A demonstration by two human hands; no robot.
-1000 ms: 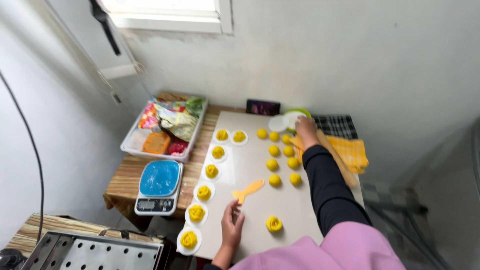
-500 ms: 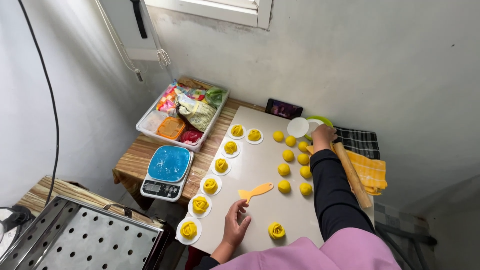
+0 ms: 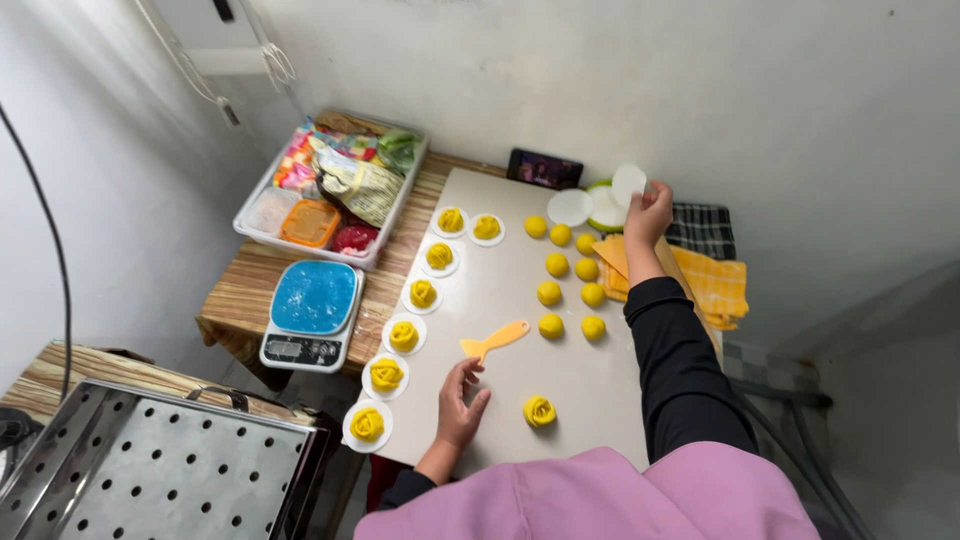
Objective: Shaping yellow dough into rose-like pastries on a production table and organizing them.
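Note:
My right hand (image 3: 647, 213) is raised at the far right of a white board (image 3: 510, 300), pinching a round white paper disc (image 3: 628, 184). A second white disc (image 3: 570, 207) lies by a green dish (image 3: 604, 211) just left of it. My left hand (image 3: 461, 400) rests on the board with fingers spread, its fingertips at the end of a yellow plastic scraper (image 3: 494, 340). A yellow rose-shaped dough piece (image 3: 539, 411) sits right of that hand. Several yellow dough balls (image 3: 565, 280) lie mid-board. Several shaped dough roses on white discs (image 3: 403, 336) line the board's left edge.
A blue-topped kitchen scale (image 3: 311, 313) stands left of the board. A white tray (image 3: 262, 234) with packets and tubs sits at the back left. A phone (image 3: 544, 169) leans on the wall. Yellow cloth (image 3: 712, 283) lies right. A perforated steel tray (image 3: 140, 470) is at lower left.
My right hand has lifted from the green dish with a white paper disc between its fingers. My left hand stays by the scraper. The view has shifted to the right.

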